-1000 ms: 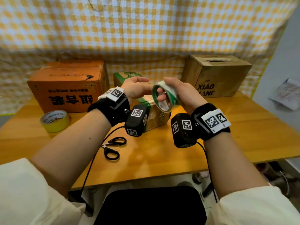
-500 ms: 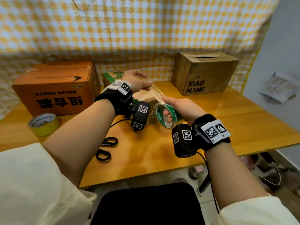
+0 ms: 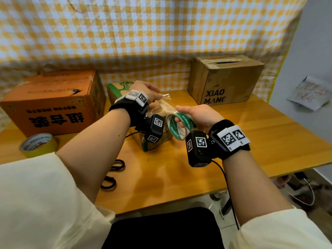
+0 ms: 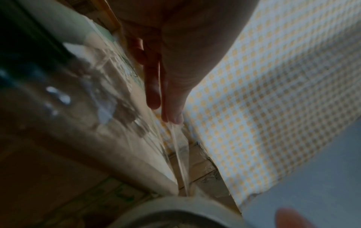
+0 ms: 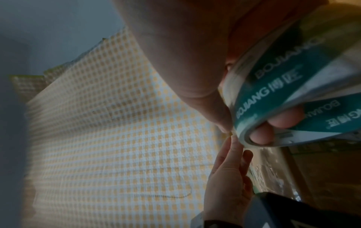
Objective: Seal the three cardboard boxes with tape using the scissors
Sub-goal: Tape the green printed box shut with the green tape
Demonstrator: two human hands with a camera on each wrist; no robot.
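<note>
My right hand grips a clear tape roll with a green-and-white core, fingers through its hole, as the right wrist view shows on the roll. My left hand pinches the free end of the tape strip, stretched over a small brown box with a green tree print. The strip runs from my left fingertips to the roll. An orange box stands at the left, a brown "XIAO MANG" box at the back right. Black scissors lie by my left forearm.
A yellow tape roll lies on the wooden table at the left. A checked yellow cloth hangs behind the boxes. A paper sheet is stuck on the grey wall at the right. Cables and clutter lie on the floor under the table's right edge.
My hands have drawn apart: the left pulled the tape's end back over the small box, while the right lowered the roll toward the box's near end.
</note>
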